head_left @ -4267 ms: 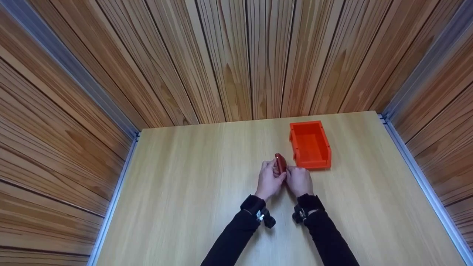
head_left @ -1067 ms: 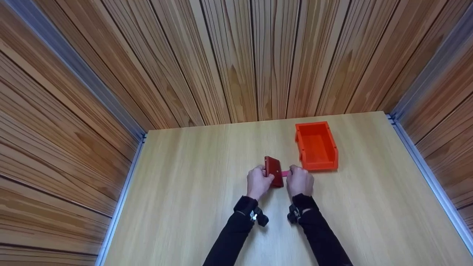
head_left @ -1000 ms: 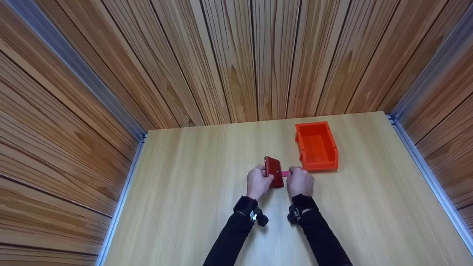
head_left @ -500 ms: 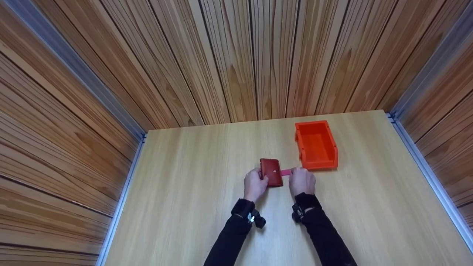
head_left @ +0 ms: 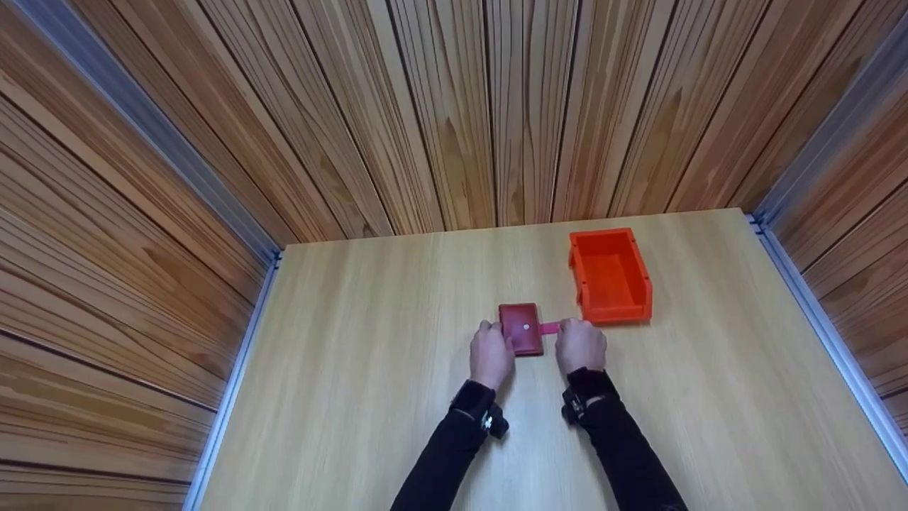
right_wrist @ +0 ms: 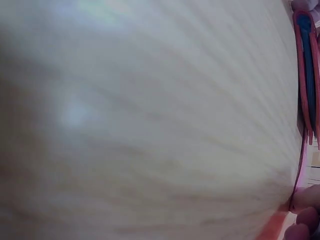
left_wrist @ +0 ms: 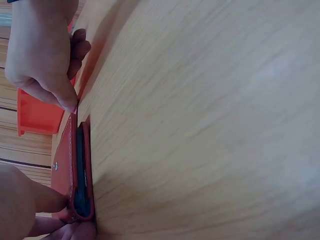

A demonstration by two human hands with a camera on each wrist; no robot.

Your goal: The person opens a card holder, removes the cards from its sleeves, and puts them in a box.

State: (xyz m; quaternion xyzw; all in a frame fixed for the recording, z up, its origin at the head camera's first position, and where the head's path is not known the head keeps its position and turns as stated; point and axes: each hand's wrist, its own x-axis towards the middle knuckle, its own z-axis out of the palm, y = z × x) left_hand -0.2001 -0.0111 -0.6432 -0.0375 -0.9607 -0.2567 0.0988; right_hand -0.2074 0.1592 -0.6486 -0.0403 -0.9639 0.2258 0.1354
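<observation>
On the pale tabletop (head_left: 355,390), a red wallet (head_left: 521,341) is laid flat between the two hands, its longer axis pointed away from the person. Its left edge, the folded one, is gripped by the left hand (head_left: 489,356), with the thumb placed on top and the other fingers gathered at the fold. From the opposite edge a pink strap (head_left: 550,328) is stretched sideways, across that axis, and its far end is pinched by the right hand (head_left: 582,346). The wallet is thus touched by the left hand, whereas the right is kept just clear of it and linked only by the strap. A metal stud (head_left: 526,327) is seen on the upper face, left of the right hand and roughly in line with the strap. Just beyond the right hand, an orange bin (head_left: 616,314) is placed.
</observation>
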